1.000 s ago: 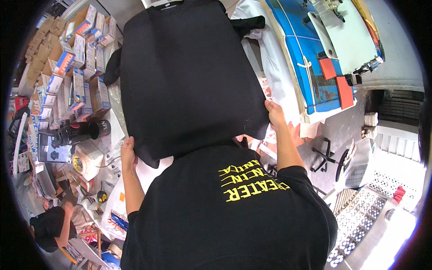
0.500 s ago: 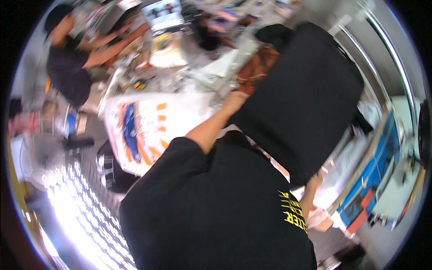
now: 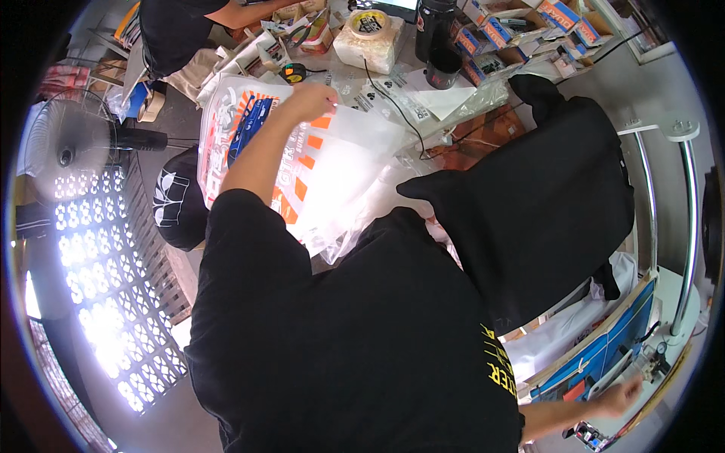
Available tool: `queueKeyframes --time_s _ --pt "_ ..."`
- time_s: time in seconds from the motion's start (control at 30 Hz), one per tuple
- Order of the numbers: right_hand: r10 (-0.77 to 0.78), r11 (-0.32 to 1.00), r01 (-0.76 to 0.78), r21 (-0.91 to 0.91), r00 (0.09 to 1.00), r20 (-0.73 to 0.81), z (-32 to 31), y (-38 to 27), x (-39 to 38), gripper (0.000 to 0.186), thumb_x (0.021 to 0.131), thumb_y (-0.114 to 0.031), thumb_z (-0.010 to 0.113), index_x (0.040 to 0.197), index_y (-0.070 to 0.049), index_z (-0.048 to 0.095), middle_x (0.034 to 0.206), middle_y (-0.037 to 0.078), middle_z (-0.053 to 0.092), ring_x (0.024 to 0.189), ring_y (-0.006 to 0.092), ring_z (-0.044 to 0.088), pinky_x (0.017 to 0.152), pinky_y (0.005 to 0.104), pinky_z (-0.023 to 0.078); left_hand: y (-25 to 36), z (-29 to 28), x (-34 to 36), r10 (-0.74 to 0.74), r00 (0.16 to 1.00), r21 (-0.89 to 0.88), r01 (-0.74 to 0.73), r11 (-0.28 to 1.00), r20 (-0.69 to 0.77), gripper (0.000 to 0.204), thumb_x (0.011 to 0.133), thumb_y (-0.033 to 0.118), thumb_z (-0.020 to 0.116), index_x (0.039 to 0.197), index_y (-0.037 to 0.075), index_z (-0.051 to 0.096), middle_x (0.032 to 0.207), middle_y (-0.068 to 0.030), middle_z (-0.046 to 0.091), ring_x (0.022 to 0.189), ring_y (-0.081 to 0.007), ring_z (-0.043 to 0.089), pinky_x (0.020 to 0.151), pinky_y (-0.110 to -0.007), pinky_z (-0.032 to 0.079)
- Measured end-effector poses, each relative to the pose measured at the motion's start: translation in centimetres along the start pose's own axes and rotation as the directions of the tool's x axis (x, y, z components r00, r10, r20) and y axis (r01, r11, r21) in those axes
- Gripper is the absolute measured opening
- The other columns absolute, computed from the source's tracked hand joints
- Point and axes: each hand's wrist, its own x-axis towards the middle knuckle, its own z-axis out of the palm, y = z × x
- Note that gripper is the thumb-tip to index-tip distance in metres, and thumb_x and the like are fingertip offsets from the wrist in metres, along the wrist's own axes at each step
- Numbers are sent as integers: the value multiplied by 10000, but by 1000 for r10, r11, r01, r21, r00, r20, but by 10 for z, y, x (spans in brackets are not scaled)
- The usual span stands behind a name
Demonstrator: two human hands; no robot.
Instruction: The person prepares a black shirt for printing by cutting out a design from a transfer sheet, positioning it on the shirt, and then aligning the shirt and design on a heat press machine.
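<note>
My left hand [image 3: 313, 100] pinches the clear printed plastic bag [image 3: 317, 177] on the cluttered table [image 3: 423, 87] (my right hand [image 3: 623, 394], blurred, I cannot tell).

One black garment [image 3: 544, 204], one tape roll [image 3: 368, 24], one fan [image 3: 72, 147].

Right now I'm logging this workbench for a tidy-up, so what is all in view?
plastic bag: one, clear with orange and blue print, on the bench under the left hand
black garment: one, black, spread right of the bag
tape roll: one, pale, top centre
bottle: one, black, beside the tape roll
small boxes: several, orange and blue, top right
tape measure: one, black and yellow, by the bag's top edge
fan: one, dark, far left
co-worker: one, black shirt, top left
left hand: on the bag's top edge
right hand: lower right, blurred, grip unclear
</note>
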Motion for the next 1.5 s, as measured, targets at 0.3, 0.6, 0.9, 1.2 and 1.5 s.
queueKeyframes --time_s 0.3,0.6,0.9,1.2,1.5 --pt "219 936 -139 -323 949 226 -81 103 157 304 916 -223 594 1166 -67 668 1220 236 615 1205 355 565 1070 514 416 -46 -130 -3 128 982 -165 -151 975 -141 59 859 25 654 900 -11 631 784 -30 642 767 -115 584 723 -271 488" --pt "230 908 -92 -409 925 302 -89 172 140 342 907 -197 577 1215 -67 649 1201 207 642 1147 320 596 1019 466 441 -31 -199 4 65 932 79 -39 996 -357 142 826 114 664 911 1 675 796 -114 661 775 -228 621 746 -352 487" --pt "247 882 -75 -465 914 321 -122 216 139 387 897 -171 560 1263 -67 629 1182 179 669 1090 285 627 968 418 467 202 -244 -83 527 636 465 -284 839 -564 225 795 203 643 911 26 718 859 -222 695 813 -352 678 768 -448 526" --pt "208 902 -23 -432 898 388 -151 287 138 436 888 -145 543 1312 -68 610 1163 151 696 1033 250 658 917 371 492 481 38 -126 841 534 473 -721 506 -85 402 843 306 606 1114 13 656 1066 -256 619 1054 -449 580 945 -607 384" --pt "171 882 45 -469 897 408 -163 311 141 534 887 -176 632 1395 -63 511 744 86 623 644 140 537 611 316 441 451 144 -72 939 340 221 -913 342 -50 882 854 673 538 1502 103 360 1592 -184 240 1456 -518 99 1129 -699 60"
